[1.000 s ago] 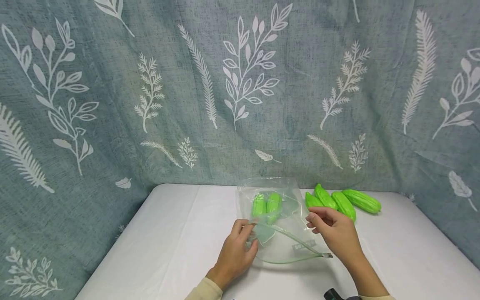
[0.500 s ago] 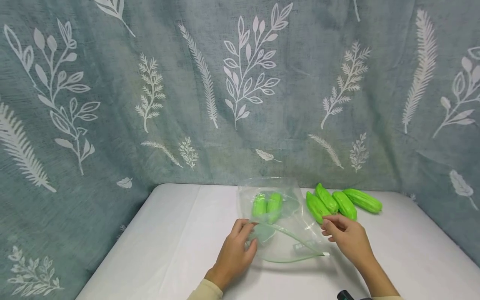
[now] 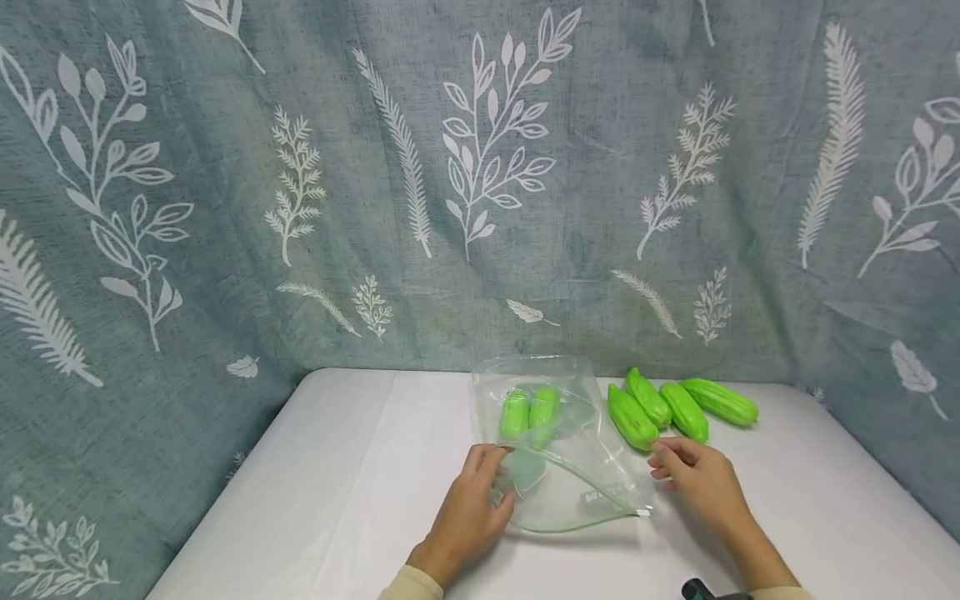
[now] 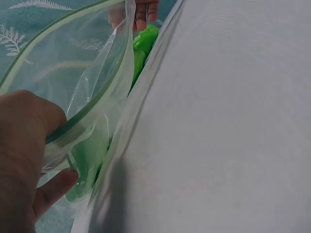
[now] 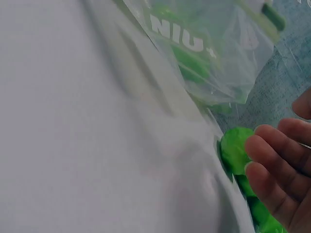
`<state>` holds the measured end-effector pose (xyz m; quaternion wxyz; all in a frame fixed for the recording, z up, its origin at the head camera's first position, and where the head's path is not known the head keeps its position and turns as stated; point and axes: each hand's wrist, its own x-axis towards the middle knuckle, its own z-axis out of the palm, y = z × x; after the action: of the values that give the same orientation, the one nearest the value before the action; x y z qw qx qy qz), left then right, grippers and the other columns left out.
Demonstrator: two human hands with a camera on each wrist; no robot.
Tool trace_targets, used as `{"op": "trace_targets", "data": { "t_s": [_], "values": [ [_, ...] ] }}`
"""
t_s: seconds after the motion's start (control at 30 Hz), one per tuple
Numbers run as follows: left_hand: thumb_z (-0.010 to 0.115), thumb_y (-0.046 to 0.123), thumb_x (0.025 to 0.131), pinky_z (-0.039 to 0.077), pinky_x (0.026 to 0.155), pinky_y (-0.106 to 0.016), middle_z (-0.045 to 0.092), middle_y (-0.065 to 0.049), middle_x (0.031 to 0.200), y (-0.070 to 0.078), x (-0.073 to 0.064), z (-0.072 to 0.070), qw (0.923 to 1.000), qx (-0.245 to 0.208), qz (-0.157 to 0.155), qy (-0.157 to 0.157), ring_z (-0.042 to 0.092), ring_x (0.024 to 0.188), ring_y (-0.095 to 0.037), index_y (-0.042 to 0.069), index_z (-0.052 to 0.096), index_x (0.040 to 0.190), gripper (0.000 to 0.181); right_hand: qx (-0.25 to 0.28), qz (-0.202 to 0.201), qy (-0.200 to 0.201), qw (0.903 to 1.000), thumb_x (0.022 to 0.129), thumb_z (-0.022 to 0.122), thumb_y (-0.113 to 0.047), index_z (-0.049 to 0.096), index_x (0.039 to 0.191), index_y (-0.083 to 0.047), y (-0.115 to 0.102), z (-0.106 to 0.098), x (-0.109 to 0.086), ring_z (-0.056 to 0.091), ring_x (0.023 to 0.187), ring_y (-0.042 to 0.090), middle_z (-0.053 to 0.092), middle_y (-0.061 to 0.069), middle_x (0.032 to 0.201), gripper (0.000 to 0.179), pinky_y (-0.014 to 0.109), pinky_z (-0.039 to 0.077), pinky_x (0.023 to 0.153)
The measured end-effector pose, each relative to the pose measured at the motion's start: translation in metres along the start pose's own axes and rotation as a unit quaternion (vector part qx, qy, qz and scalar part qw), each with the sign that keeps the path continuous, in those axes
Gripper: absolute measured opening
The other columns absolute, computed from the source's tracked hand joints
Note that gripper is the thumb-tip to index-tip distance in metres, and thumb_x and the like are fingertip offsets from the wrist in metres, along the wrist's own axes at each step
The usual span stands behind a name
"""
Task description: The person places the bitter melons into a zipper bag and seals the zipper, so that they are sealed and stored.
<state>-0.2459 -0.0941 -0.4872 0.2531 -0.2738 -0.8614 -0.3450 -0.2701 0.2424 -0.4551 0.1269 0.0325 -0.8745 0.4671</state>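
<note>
A clear zip bag [image 3: 558, 504] with a green-edged mouth lies toward me. My left hand [image 3: 465, 508] holds its mouth at the left corner; the left wrist view shows the fingers over the green rim [image 4: 92, 104] and the thumb apart below. Through the plastic show two bright green, ridged, cucumber-like vegetables [image 3: 515, 417]. My right hand [image 3: 701, 479] is right of the bag, fingers loosely bent and thumb apart in the right wrist view. Its fingertips are right at the near end of another cucumber-like vegetable [image 3: 632, 417], and nothing is in its grasp.
Several more green vegetables [image 3: 684, 412] lie grouped at the back right of the white table [image 3: 360, 467]. A leaf-patterned curtain [image 3: 420, 167] hangs behind and beside the table. A dark device [image 3: 697, 590] sits by the right wrist.
My right hand has moved from beside the bag, right and toward me, to the near end of the closest loose vegetable. My left hand has stayed on the bag's mouth.
</note>
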Motion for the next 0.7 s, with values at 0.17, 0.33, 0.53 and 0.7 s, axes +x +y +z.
{"op": "trace_targets", "data": {
  "t_s": [0.17,0.33,0.53,0.7],
  "values": [
    [0.072,0.002,0.081,0.055,0.081,-0.023,0.052,-0.004,0.124,-0.002,-0.002,0.002,0.9997,-0.009,0.011,-0.019,0.062,0.099,-0.012,0.018,0.044,0.143,0.071,-0.01,0.011,0.0,0.9999,0.103,0.058,-0.031,0.067,0.119,0.005,0.008,-0.002,0.003,0.071,0.078,0.015,0.074,0.013,0.094,0.04,0.027,0.059,0.064],
    [0.073,0.005,0.081,0.054,0.078,-0.02,0.054,-0.004,0.121,-0.001,-0.003,0.002,0.9982,-0.006,0.007,-0.059,0.061,0.095,-0.01,0.018,0.038,0.146,0.075,-0.006,0.021,0.006,0.9997,0.103,0.058,-0.031,0.066,0.12,0.007,0.014,-0.004,0.001,0.071,0.077,0.015,0.074,0.013,0.093,0.043,0.029,0.059,0.064],
    [0.075,0.009,0.082,0.053,0.079,-0.018,0.052,-0.003,0.121,0.0,-0.001,0.002,0.9954,0.012,-0.009,-0.095,0.061,0.096,-0.008,0.016,0.032,0.147,0.079,-0.01,0.023,0.01,0.9996,0.103,0.056,-0.034,0.066,0.12,0.006,0.021,-0.004,0.003,0.07,0.076,0.016,0.073,0.012,0.092,0.045,0.028,0.059,0.063],
    [0.076,0.009,0.082,0.053,0.081,-0.019,0.05,-0.003,0.122,0.0,-0.002,0.002,0.9941,0.015,-0.025,-0.104,0.061,0.098,-0.007,0.015,0.028,0.149,0.082,-0.017,0.04,0.003,0.999,0.103,0.054,-0.035,0.064,0.122,0.007,0.026,-0.006,0.006,0.071,0.077,0.015,0.073,0.012,0.093,0.047,0.027,0.059,0.063]
  ]
}}
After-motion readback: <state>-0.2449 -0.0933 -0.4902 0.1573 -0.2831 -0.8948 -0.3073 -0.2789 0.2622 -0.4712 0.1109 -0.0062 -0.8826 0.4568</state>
